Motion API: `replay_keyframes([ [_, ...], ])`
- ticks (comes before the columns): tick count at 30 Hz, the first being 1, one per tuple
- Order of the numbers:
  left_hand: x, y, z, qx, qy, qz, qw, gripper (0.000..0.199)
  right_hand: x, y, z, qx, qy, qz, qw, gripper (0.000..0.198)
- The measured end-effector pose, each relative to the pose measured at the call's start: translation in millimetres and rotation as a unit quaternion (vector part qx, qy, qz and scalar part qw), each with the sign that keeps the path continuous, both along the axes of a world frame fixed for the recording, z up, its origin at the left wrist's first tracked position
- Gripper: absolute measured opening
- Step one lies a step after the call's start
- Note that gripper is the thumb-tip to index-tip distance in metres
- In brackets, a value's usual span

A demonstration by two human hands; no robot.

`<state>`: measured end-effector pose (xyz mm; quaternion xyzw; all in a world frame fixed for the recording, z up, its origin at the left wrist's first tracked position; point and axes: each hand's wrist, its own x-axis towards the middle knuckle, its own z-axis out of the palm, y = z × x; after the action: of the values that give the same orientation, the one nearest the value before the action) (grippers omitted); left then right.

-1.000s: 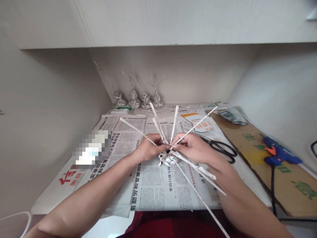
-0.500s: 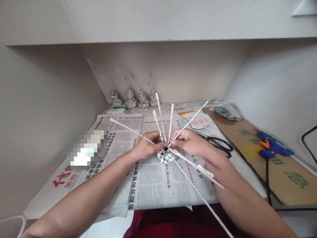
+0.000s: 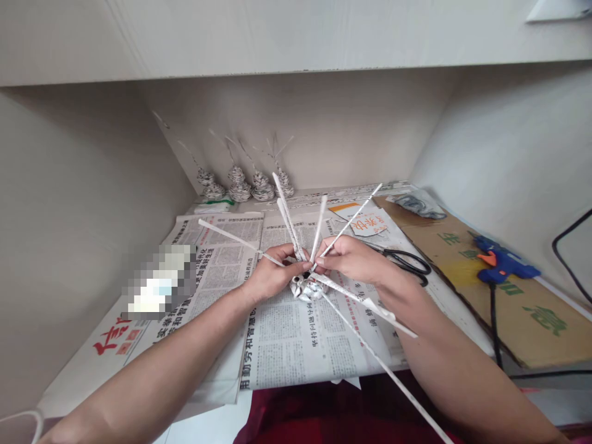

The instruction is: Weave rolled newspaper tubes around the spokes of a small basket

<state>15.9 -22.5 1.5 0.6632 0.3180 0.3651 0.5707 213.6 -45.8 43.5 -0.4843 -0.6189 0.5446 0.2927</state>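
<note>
Between my hands, over the newspaper, is a small woven piece (image 3: 311, 290) made of rolled paper, with several paper tubes fanning out of it. My left hand (image 3: 280, 270) is closed on its left side, thumb and fingers pinching near the tube bases. From the right, my right hand (image 3: 345, 259) pinches a thin paper tube (image 3: 354, 219) close to the weave. Another long tube (image 3: 383, 364) runs from the piece down toward my lap. Two tubes lean up at the far side, and one points left past my left hand. My fingers hide part of the weave.
Newspaper sheets (image 3: 287, 345) cover the table. Several woven gourd shapes (image 3: 239, 185) stand at the back left. Black-handled scissors (image 3: 407, 262) lie to the right, beside cardboard (image 3: 518, 327) bearing a blue glue gun (image 3: 506, 262) and a plastic bag (image 3: 419, 205). A blurred-out object (image 3: 160, 280) lies left.
The view has shifted slightly. The upright tubes on the far side have tilted a little to the left. Both hands keep their hold on the woven piece.
</note>
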Motion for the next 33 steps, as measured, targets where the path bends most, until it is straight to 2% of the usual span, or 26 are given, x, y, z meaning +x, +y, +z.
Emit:
replay_keyframes([
  [4, -1.9, 3.5, 0.6, 0.000, -0.009, -0.041, 0.999, 0.023, -1.0, 0.8, 0.1, -0.011, 0.028, 0.021, 0.999, 0.006],
  [9, -5.3, 6.5, 5.2, 0.013, 0.021, -0.064, 0.998, 0.023, 2.7, 3.2, -4.5, -0.021, 0.051, 0.012, 0.998, 0.008],
  [12, -5.7, 2.8, 12.7, 0.094, 0.042, -0.046, 0.994, 0.018, 4.2, 5.2, -7.1, -0.030, 0.071, 0.012, 0.997, 0.013],
  [15, -4.9, -2.5, 20.2, 0.195, 0.081, -0.023, 0.977, 0.011, 4.6, 7.5, -10.0, -0.018, 0.076, -0.018, 0.997, 0.015],
  [20, -4.6, -8.5, 28.0, 0.200, 0.095, -0.001, 0.975, 0.010, 1.3, 6.8, -9.8, -0.003, 0.063, -0.033, 0.997, 0.015],
  [28, -11.1, -10.4, 32.4, 0.302, 0.131, -0.070, 0.942, 0.015, -4.0, 2.2, -2.3, -0.011, 0.053, -0.045, 0.998, 0.014],
  [33, -8.5, -11.9, 30.1, 0.303, 0.139, -0.040, 0.942, 0.016, -2.6, 2.0, -6.2, -0.007, 0.057, -0.054, 0.997, 0.010],
])
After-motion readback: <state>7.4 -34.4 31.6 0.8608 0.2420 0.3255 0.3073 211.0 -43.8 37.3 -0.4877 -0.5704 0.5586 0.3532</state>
